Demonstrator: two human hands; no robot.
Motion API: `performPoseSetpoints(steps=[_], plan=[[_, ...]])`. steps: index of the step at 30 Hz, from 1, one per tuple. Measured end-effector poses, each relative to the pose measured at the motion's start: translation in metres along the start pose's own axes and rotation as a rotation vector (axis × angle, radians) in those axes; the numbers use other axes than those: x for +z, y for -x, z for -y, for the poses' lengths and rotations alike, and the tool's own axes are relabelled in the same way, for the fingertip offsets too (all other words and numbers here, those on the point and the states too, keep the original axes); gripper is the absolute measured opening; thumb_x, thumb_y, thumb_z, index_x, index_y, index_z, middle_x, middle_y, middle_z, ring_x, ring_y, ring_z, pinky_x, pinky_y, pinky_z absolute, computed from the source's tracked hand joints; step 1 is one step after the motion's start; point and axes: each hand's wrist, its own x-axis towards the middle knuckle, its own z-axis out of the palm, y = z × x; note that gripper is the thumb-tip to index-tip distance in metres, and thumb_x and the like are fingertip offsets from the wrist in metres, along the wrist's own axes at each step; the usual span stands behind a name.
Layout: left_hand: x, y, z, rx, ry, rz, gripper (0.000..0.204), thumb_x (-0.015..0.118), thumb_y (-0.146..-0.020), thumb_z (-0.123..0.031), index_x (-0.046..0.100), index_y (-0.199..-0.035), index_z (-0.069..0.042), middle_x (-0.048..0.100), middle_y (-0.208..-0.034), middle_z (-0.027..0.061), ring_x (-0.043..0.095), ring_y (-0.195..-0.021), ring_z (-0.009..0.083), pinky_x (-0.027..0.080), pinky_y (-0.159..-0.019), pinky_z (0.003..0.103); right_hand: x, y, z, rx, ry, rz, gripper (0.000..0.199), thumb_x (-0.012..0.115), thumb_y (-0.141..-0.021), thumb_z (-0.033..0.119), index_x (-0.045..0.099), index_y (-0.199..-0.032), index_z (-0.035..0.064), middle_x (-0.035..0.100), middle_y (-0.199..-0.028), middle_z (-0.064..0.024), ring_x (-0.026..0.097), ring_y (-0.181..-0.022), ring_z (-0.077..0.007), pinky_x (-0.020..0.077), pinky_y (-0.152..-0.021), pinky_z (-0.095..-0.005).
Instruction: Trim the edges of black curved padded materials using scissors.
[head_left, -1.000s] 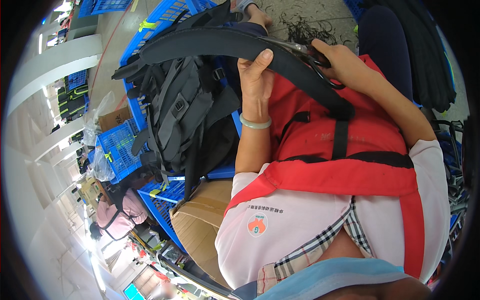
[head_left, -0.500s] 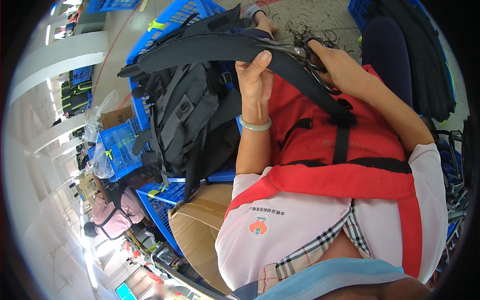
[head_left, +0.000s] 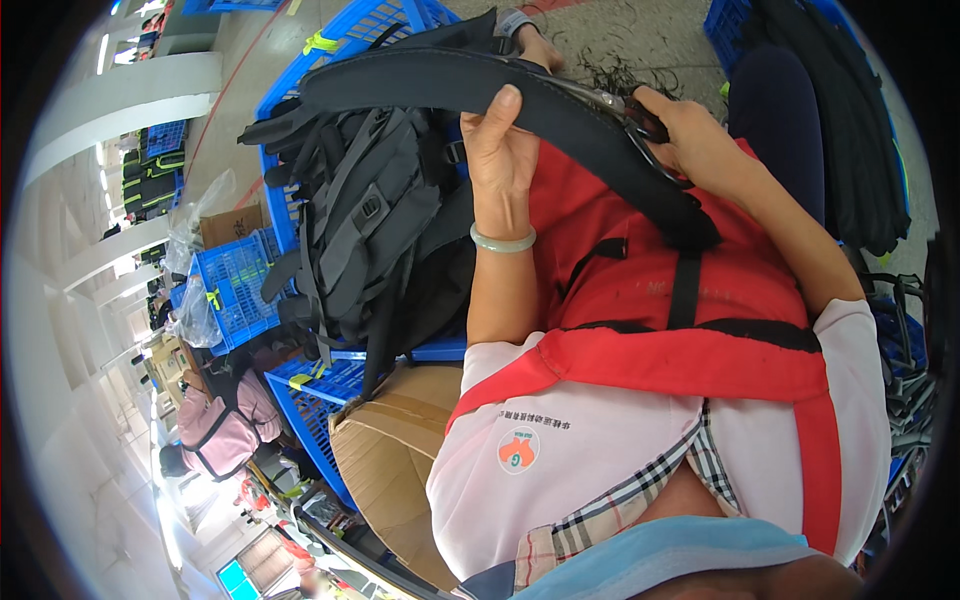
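A long, curved black padded strap (head_left: 420, 80) stretches across my lap, its stitched edge facing away from me. My left hand (head_left: 500, 155) grips it near the middle, thumb on the near face and the other fingers partly hidden behind. In my right hand (head_left: 705, 145) is a pair of scissors (head_left: 648, 125), fingers around the handles. The blades point left and lie along the strap's far edge; whether they are apart I cannot tell. The strap's right end rests on my red apron (head_left: 600, 220).
Left of me, a blue plastic crate (head_left: 285, 215) holds a heap of black straps (head_left: 370, 215). Nearer stands an open cardboard box (head_left: 385, 440). Dark thread scraps (head_left: 620, 75) litter the floor ahead. More black pieces (head_left: 830, 130) hang over a crate at right. A person in pink (head_left: 215, 430) sits far left.
The strap's left part has shifted slightly right and up. My left thumb sits lower on it, and the scissors and right hand have moved a little to the right.
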Motion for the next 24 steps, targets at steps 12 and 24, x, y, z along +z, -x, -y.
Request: performPoseSetpoints(steps=[12,24], plan=[[-0.001,0.005,0.003,0.059,-0.123,0.054,0.02,0.07,-0.078,0.002,0.066,-0.096,-0.005,0.064,-0.093,0.0015,0.061,-0.089,0.0139,0.05,-0.085,0.03,-0.003,-0.011,0.009,-0.103,-0.044,0.045,0.032,0.065,-0.086,0.018,0.05,-0.108,-0.0007,0.061,-0.079,-0.0234,0.06,-0.076,-0.0425,0.0464,-0.066,-0.045],[-0.002,0.004,0.007,0.032,-0.092,0.013,0.022,0.071,-0.079,0.0,0.066,-0.1,-0.005,0.065,-0.097,0.0042,0.063,-0.09,0.0163,0.052,-0.087,0.032,-0.041,-0.008,0.016,0.012,-0.055,0.451,0.076,0.078,-0.071,0.035,0.038,-0.127,0.0013,0.059,-0.095,-0.0167,0.057,-0.082,-0.0316,0.0447,-0.071,-0.0396]])
